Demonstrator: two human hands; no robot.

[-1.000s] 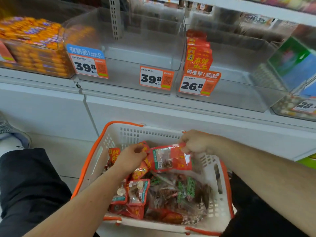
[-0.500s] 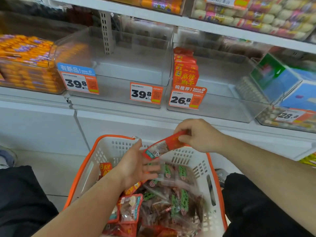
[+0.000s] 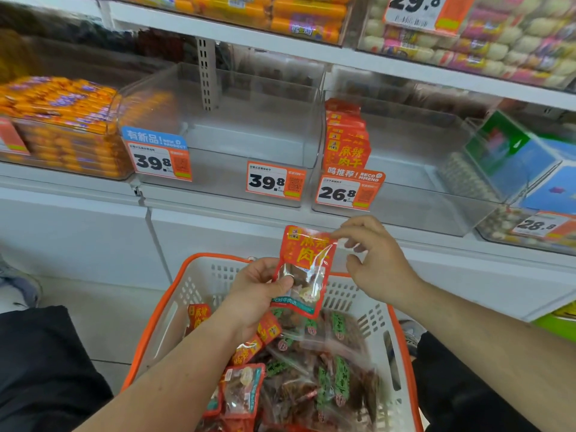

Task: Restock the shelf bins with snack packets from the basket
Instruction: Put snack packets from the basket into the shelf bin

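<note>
Left hand gripping red packet at lower half, holding it upright above basket. Right hand pinching packet's top corner. Packet likely light, soft, slippery film; sealed edges offering best hold. Matching bin sitting just above.

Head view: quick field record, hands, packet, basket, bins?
left hand: grips red packet low, upright above basket
right hand: pinches packet's top corner
basket: white, orange rim, holds mixed packets
26.8 bin: matching red packets at left end, rest bare
39.8 bin: no stock seen
</note>
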